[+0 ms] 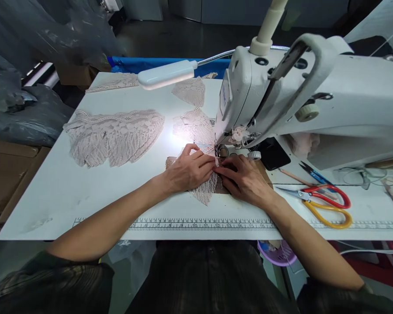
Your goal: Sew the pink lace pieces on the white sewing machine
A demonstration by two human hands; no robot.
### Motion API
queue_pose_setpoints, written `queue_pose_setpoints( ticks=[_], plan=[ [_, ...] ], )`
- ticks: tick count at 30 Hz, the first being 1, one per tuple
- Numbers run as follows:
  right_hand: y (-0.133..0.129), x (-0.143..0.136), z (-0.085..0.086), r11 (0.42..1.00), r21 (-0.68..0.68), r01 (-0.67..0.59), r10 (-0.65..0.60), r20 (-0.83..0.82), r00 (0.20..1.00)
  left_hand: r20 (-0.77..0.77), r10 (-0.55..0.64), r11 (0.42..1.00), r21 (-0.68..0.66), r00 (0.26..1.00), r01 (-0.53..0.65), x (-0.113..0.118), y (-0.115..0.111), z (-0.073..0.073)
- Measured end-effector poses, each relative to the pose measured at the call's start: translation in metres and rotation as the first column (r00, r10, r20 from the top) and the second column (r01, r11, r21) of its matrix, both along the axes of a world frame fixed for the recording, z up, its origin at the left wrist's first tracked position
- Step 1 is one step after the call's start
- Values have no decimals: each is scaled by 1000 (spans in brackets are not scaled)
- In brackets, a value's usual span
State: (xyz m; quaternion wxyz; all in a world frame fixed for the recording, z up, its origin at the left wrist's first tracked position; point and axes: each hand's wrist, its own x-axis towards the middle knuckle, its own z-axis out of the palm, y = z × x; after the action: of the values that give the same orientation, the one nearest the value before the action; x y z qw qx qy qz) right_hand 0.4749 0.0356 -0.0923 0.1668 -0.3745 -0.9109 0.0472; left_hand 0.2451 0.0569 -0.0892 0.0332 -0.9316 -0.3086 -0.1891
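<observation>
At the needle of a white sewing machine [245, 83], a pale pink lace piece [205, 192] lies under both my hands. My left hand [191, 168] rests on the lace just left of the presser foot [220, 150], its fingers bent and pressed together on the fabric. My right hand [244, 176] is on the other side, thumb and fingers pinching the lace edge in front of the foot. The fingertips of both hands nearly meet there. More of the lace strip [196, 124] stretches behind the foot under the lamp's glare.
Left on the white table [118, 192] lies a stack of lace pieces [114, 135]. A lamp [167, 75] hangs over the table. To the right are red-and-yellow scissors [327, 203], blue snips [317, 174], a pencil [294, 176] and a black phone-like object [273, 153]. A ruler strip [196, 224] runs along the front.
</observation>
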Motion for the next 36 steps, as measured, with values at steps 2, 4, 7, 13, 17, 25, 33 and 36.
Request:
queue_pose_setpoints(
  ticks=[2,4,7,13,17,25,33,36],
  plan=[
    [0,0,0,1000,3,-2,2,9,1000,21,-24,1000,0,999,24,0,1,0],
    [-1,-1,1,1000,8,3,-3,19,1000,10,-29,999,-18,1000,29,-1,1,1],
    [-1,-3,3,1000,17,17,-18,35,999,-41,-24,999,-37,999,22,-3,2,4],
    [1,-6,3,999,8,51,-52,53,997,-100,29,997,-75,995,-37,0,0,8],
    [3,-9,2,996,11,84,-84,71,994,-118,84,995,-48,989,-90,4,-1,7],
    [1,-13,1,989,3,145,-145,74,987,-86,179,984,8,980,-179,10,0,-2],
    [2,-13,-1,984,-12,177,-176,50,983,36,226,974,-40,973,-224,10,5,-10],
    [3,-14,-5,986,-19,168,-168,12,986,78,232,970,-90,970,-225,9,5,-11]
  ],
)
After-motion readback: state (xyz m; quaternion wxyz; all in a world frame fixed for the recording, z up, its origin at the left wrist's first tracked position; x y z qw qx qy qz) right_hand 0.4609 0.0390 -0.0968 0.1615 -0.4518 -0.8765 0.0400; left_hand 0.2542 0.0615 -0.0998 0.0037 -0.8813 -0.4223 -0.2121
